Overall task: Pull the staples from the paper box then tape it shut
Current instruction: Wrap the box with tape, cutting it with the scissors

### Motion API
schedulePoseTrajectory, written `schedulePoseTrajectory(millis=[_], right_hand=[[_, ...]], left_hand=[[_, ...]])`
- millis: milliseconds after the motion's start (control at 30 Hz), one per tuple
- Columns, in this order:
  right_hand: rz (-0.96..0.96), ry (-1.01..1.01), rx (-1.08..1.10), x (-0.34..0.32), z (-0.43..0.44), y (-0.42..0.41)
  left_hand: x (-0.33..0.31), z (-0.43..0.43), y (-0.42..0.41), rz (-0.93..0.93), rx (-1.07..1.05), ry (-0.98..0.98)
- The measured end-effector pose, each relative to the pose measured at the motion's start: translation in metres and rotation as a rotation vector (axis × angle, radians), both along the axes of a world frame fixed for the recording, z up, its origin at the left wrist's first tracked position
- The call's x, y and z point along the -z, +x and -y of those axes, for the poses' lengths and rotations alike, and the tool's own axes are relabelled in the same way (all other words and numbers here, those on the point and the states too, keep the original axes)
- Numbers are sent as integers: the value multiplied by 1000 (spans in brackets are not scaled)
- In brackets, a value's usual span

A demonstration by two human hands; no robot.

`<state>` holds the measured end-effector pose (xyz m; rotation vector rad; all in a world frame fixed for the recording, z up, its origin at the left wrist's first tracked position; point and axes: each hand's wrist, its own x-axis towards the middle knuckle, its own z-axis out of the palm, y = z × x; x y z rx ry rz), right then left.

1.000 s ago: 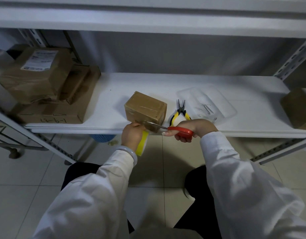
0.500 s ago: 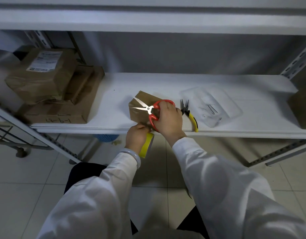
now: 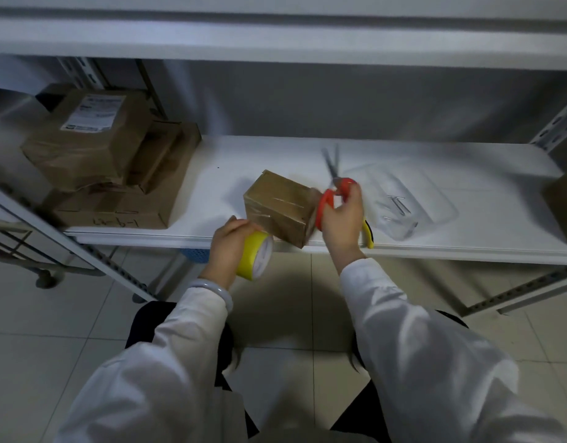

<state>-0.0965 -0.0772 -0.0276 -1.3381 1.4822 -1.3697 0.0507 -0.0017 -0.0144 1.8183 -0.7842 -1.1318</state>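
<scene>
The white shelf (image 3: 244, 155) carries the small paper box (image 3: 279, 206) near its front edge, with clear tape across its top. The left hand (image 3: 226, 246) grips a yellow tape roll (image 3: 256, 255) just in front of the box. The right hand (image 3: 343, 220) is closed around red-handled scissors (image 3: 331, 191) beside the box, with the blurred blades pointing away. To the right, a clear tray (image 3: 435, 215) holds staples (image 3: 397, 203). Cardboard parcels (image 3: 100, 148) are stacked at the left.

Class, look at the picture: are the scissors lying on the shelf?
No, the right hand holds the scissors up by their red handles, blades pointing away over the shelf.
</scene>
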Motion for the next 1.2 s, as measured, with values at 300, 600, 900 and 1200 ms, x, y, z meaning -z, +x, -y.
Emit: schedulePoseTrajectory(millis=[300,600,900,1200], right_hand=[[329,562,-180,-2,6,-8],[258,437,-59,13,-5,5],[124,418,-87,6,-17,11],[244,468,-48,1,-12,18]], left_hand=[[-15,10,4,-133,17,-149],[-3,-5,-16,-211,110,-99],[-11,3,-9,-300,175,-194],[3,-24,-8,-298,104,-225]])
